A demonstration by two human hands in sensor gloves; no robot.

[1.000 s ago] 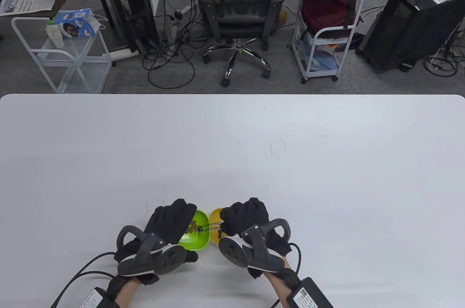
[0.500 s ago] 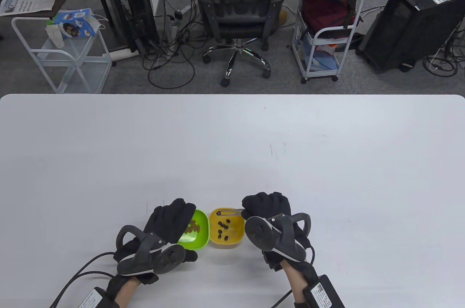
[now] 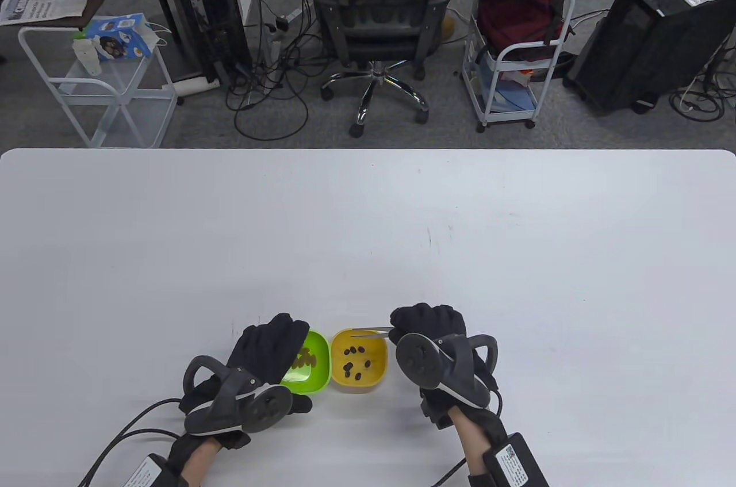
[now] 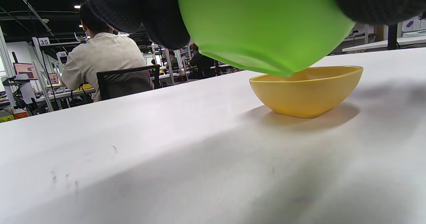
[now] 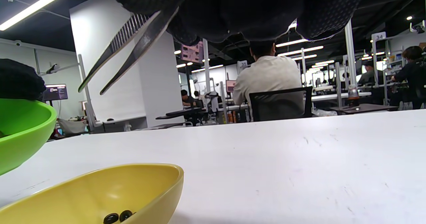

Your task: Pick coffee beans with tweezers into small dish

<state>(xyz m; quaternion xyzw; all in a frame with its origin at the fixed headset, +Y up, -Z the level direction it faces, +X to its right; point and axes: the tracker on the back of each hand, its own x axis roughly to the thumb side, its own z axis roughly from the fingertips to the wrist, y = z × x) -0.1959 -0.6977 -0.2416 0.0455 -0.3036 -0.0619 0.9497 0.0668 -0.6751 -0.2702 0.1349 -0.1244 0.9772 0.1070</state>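
Note:
My left hand [image 3: 270,344] grips the green dish [image 3: 315,363], which holds several coffee beans [image 3: 305,361]. In the left wrist view the green dish [image 4: 263,27] looks raised and tilted above the table. The yellow dish [image 3: 374,375] stands right beside it with several beans [image 3: 355,363] inside. My right hand [image 3: 426,324] pinches metal tweezers [image 3: 371,329], which point left over the yellow dish's far rim. In the right wrist view the tweezers [image 5: 128,49] have their tips apart and empty, above the yellow dish [image 5: 100,187].
The white table [image 3: 368,234] stretches far beyond the dishes. An office chair [image 3: 379,21], carts and computer towers stand on the floor past its far edge. Glove cables trail off the near edge by both wrists.
My right hand moved right, taking the tweezers from the green dish to over the yellow dish. The yellow dish's beans are now uncovered. The left hand and green dish stayed put.

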